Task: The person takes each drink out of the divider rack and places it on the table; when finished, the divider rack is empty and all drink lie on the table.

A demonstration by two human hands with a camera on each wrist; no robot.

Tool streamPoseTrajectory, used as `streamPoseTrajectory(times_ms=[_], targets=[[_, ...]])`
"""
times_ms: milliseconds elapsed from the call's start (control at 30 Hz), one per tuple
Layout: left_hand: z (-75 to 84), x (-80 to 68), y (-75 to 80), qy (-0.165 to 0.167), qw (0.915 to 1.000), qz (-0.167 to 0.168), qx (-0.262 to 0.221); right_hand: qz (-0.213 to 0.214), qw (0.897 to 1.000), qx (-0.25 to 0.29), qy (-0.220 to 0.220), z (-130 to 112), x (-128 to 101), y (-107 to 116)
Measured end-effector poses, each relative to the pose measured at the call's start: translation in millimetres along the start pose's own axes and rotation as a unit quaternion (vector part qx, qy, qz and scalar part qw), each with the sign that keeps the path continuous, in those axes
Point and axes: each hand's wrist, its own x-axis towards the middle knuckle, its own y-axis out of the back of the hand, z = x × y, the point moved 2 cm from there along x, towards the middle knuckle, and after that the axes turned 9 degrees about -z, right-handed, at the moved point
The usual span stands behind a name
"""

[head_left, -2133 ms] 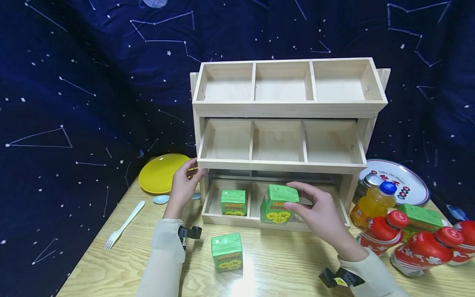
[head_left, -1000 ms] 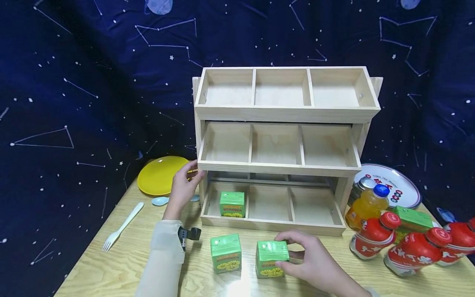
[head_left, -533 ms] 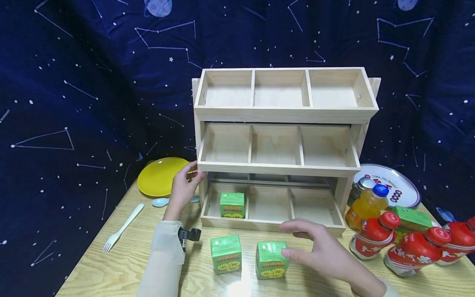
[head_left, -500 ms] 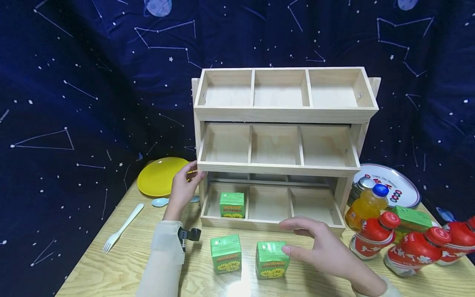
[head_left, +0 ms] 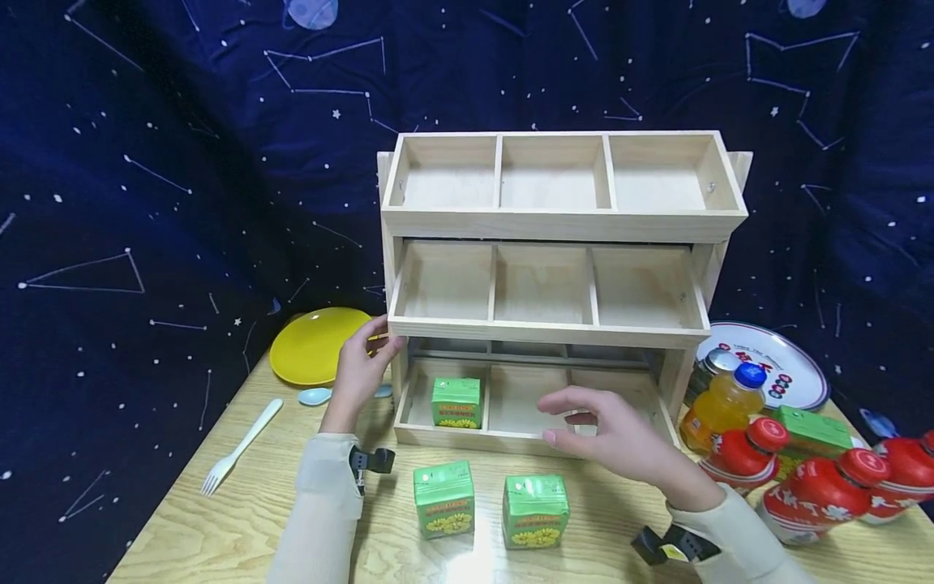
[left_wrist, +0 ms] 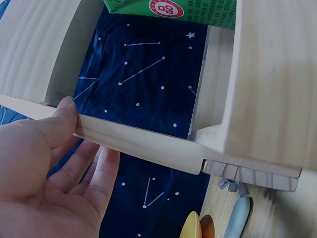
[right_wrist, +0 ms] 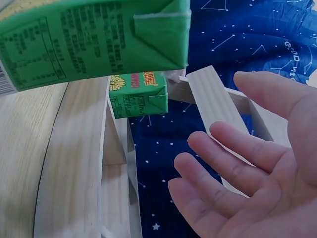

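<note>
A three-tier wooden rack (head_left: 546,224) stands at the centre. My left hand (head_left: 362,369) grips its left upright, thumb on one side and fingers on the other in the left wrist view. Nothing is in my right hand (head_left: 609,430); it hovers before the bottom tier with its fingers spread and loosely bent. One green drink carton (head_left: 456,403) sits in the bottom-left compartment. Two more stand on the table in front, a left carton (head_left: 444,500) and a right carton (head_left: 536,512). My right hand partly hides the bottom middle and right compartments.
Right of the rack are red bottles (head_left: 824,496), an orange drink bottle (head_left: 724,405), a lidded jar (head_left: 711,369), another green carton (head_left: 811,434) and a white plate (head_left: 773,365). On the left lie a yellow plate (head_left: 314,345), a blue spoon (head_left: 315,396) and a white fork (head_left: 241,450).
My right hand brought a carton from the bottom middle compartment down to the table and let it go. Since then it has risen toward the bottom tier. My left hand has stayed put.
</note>
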Motion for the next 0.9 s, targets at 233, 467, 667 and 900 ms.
streamPoseTrajectory(times_ms=[233,467,667,900], targets=[[-1.6,1.7,0.5,-0.008,0.9999,0.007,0.001,-0.018,1.0,0.01,0.019,0,29,0],[-2.2,1.7,1.2,-0.006,1.0,0.004,-0.001,-0.062,0.998,0.015,0.011,-2,55,0],[-2.6,3.0,1.3,-0.008,1.0,0.002,0.005,-0.079,0.997,0.003,0.003,-1,75,-4],[-3.3,2.7,0.8,-0.009,0.9999,0.006,0.006,-0.088,0.996,0.012,0.0,6,94,-10]])
